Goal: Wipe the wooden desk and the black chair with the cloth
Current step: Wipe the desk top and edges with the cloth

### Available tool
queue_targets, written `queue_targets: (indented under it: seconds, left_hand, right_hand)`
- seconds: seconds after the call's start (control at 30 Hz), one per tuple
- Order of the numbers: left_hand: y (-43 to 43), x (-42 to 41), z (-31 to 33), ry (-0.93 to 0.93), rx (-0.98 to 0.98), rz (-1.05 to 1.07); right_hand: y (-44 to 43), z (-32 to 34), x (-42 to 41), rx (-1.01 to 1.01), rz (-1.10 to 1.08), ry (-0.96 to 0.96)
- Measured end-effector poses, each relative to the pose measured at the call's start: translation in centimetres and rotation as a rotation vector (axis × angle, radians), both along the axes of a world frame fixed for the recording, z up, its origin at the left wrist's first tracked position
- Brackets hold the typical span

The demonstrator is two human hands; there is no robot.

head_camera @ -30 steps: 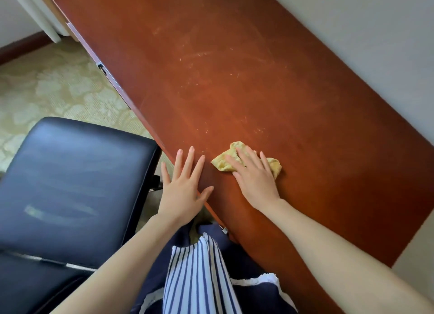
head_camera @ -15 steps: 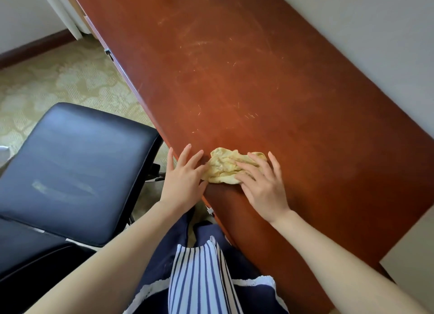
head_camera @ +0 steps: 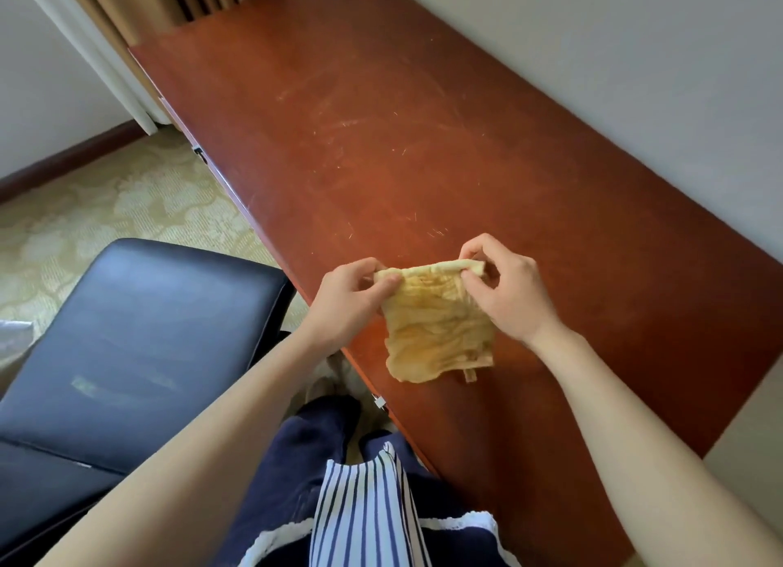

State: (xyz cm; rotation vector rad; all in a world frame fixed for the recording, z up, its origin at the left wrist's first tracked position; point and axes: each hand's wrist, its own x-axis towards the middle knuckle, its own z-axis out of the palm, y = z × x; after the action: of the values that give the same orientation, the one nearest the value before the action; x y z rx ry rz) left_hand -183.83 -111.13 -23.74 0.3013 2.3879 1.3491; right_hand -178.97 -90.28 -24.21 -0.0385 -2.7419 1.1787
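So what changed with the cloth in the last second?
The yellow cloth, pressed crumpled on the reddish-brown wooden desk by the right hand, is now lifted and spread, both hands pinching its top edge; the left hand left the desk edge. The black padded chair stays beside the desk.
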Motion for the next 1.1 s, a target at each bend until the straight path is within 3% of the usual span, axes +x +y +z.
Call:
queue_targets:
  seconds: [0.2, 0.33, 0.43, 0.57, 0.7, 0.83, 1.1]
  left_hand:
    - [0.4, 0.9, -2.1, 0.514, -0.446, -0.148]
    - [-0.9, 2.3, -3.8, 0.658, -0.611, -0.39]
    - [-1.5, 3.1, -4.9, 0.559, -0.716, -0.521]
    - [-2.2, 3.1, -5.8, 0.495, -0.599, -0.35]
    - [-3.5, 2.3, -6.6, 0.447, -0.667, -0.253]
    - [-5.0, 1.5, -7.1, 0.405, -0.703, -0.186]
    - [-6.8, 0.4, -8.3, 0.299, -0.701, -0.17]
  right_hand:
    - [-1.8, -2.8, 1.5, 0.439, -0.086, 0.225]
    - [-1.7, -5.9, 4.0, 0.574, 0.035, 0.217]
    - [-1.6, -7.0, 4.8, 0.563, 0.153, 0.049]
    - [-2.1, -7.2, 2.5, 0.643, 0.283, -0.135]
    - [-3.4, -8.0, -0.2, 0.698, 0.39, -0.259]
    - [-4.3, -8.4, 1.0, 0.667, 0.438, -0.217]
    - [-3.5, -9.7, 3.6, 0.849, 0.729, -0.058]
